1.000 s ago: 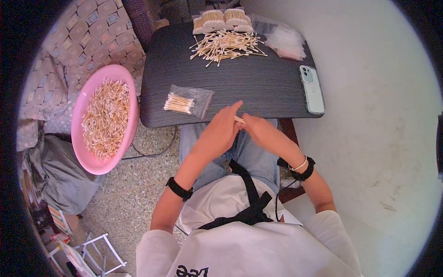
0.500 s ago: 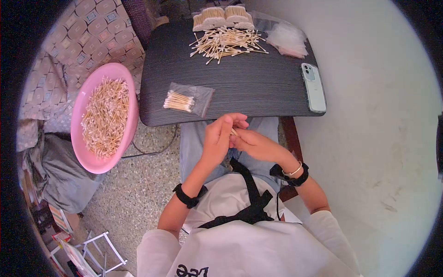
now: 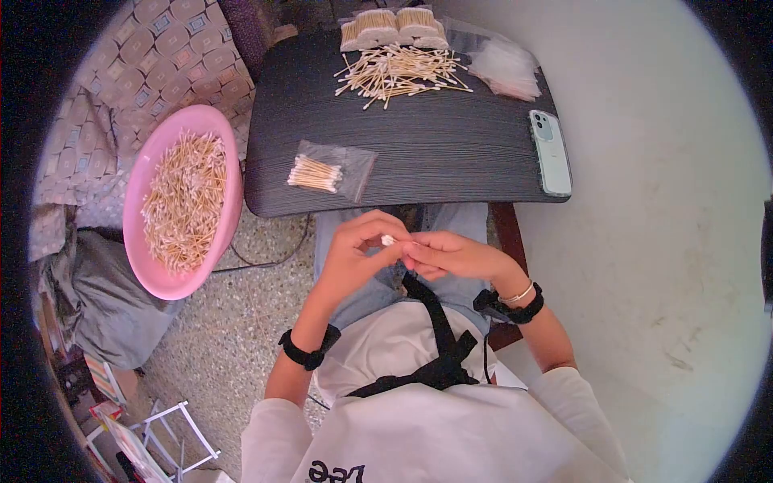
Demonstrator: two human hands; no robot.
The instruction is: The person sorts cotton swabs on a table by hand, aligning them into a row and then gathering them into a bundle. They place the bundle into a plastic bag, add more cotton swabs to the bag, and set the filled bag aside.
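Just off the front edge of the table, my left hand [image 3: 362, 248] and my right hand [image 3: 452, 255] meet over my lap. A small bunch of cotton swabs [image 3: 389, 240] is pinched between them, white tips showing inside the curl of my left thumb and forefinger. Fingers of my right hand close on the other end, where most of the sticks are hidden. Nearest to my hands on the table is a clear zip bag [image 3: 354, 183] with a bundle of cotton swabs [image 3: 315, 174] in or on it.
Loose swabs [image 3: 398, 72] lie heaped at the back of the dark table [image 3: 435, 153], before stacked swab bundles [image 3: 377, 28]. Clear bags [image 3: 506, 68] and a phone [image 3: 551, 153] are on the right. A pink tub [image 3: 165, 282] of swabs stands left.
My left hand has turned and lowered from upright to a curled pinch, so the white swab tips now show. My right hand has shifted slightly, still at the swabs.
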